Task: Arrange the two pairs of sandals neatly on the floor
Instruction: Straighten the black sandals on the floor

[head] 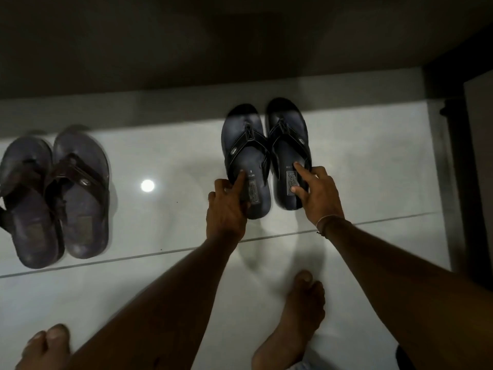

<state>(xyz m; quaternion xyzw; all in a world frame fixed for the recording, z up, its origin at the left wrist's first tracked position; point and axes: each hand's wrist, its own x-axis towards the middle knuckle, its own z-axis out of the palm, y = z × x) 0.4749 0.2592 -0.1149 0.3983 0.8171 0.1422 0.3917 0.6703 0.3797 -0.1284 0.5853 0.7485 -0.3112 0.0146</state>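
Note:
Two pairs of dark sandals lie on the pale tiled floor. The black pair stands at centre right, toes pointing away from me: its left sandal and right sandal sit side by side, almost touching. My left hand grips the heel of the left one, forefinger stretched along the footbed. My right hand holds the heel of the right one the same way. The brown-strapped pair is at the far left: one sandal and its mate overlap slightly.
A dark wall or base runs along the back. A dark door frame stands at the right. My bare feet rest on the tiles at bottom left and bottom centre. A lamp reflection glints between the pairs.

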